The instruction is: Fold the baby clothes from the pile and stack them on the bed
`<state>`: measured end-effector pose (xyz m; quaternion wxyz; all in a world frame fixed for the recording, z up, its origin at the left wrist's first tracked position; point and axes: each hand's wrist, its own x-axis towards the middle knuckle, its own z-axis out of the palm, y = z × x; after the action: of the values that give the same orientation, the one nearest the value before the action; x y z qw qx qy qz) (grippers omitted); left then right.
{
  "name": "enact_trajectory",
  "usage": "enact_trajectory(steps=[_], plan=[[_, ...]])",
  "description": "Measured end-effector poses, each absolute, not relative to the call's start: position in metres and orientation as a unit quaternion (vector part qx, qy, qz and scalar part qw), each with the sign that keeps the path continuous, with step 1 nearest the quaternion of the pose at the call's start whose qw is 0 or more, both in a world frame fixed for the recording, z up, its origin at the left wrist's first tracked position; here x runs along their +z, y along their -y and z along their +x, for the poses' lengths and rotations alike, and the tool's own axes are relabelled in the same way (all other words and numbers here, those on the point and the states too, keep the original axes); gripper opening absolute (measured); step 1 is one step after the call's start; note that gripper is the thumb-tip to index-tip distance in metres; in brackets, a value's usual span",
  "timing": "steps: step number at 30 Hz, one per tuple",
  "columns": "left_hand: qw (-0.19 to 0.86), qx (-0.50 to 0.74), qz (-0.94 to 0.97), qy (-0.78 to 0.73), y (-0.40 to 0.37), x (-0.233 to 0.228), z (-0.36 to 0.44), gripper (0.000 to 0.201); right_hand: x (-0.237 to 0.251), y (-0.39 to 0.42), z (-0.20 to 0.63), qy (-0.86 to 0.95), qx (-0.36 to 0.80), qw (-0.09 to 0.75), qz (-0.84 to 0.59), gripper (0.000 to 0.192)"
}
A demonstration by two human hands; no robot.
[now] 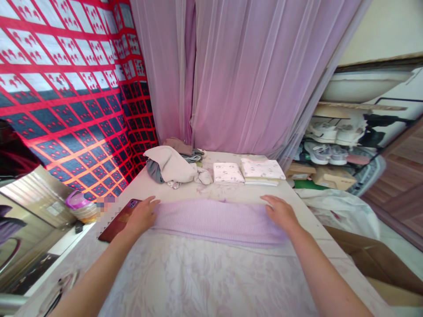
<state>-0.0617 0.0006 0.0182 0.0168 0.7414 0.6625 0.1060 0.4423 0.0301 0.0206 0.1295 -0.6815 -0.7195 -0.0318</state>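
A lilac ribbed garment (214, 220) lies in a long folded strip across the bed, its ends blurred. My left hand (142, 215) is at the strip's left end, index finger stretched out and fingers apart. At the opposite end, my right hand (280, 213) reaches over the upper right corner with its fingers extended and spread. Both hands look open, though the undersides of the fingers are hidden. Beside my left wrist rests a dark red phone (124, 215).
Behind the garment sit a heap of beige and grey clothes (173, 165) and two folded white printed cloth stacks (228, 173), (262, 169). Lilac curtains (244, 79) hang at the back. On the right are a shoe rack (330, 152) and a cardboard box (373, 259); cables (61, 286) lie front left.
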Motion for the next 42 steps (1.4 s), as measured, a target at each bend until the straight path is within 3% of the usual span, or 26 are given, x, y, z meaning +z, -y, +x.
enact_trajectory(steps=[4, 8, 13, 19, 32, 38, 42], plan=[[0.044, 0.144, 0.82, -0.552, 0.003, 0.001, -0.024, 0.04, 0.041, -0.047, 0.367, 0.811, 0.035, 0.133, -0.568, 0.041], [-0.005, 0.14, 0.816, -0.56, 0.012, -0.024, -0.007, 0.048, 0.052, -0.064, 0.316, 0.843, 0.049, -0.002, -0.535, 0.039], [-0.081, 0.153, 0.812, -0.558, 0.014, -0.037, -0.008, 0.051, 0.06, -0.072, 0.306, 0.843, 0.055, -0.075, -0.53, 0.03], [-0.087, 0.14, 0.811, -0.562, 0.015, -0.034, -0.004, 0.047, 0.065, -0.086, 0.311, 0.82, 0.074, -0.111, -0.557, 0.014], [-0.038, 0.108, 0.809, -0.577, 0.019, -0.022, 0.004, 0.044, 0.025, -0.075, 0.325, 0.699, 0.048, 0.071, -0.71, 0.033], [-0.044, 0.193, 0.82, -0.537, 0.022, -0.018, 0.0, 0.041, 0.024, -0.012, 0.365, 0.74, 0.11, 0.231, -0.622, 0.022], [-0.024, 0.232, 0.854, -0.465, 0.031, -0.008, 0.005, 0.03, 0.013, 0.039, 0.403, 0.778, 0.11, 0.242, -0.57, 0.018]])
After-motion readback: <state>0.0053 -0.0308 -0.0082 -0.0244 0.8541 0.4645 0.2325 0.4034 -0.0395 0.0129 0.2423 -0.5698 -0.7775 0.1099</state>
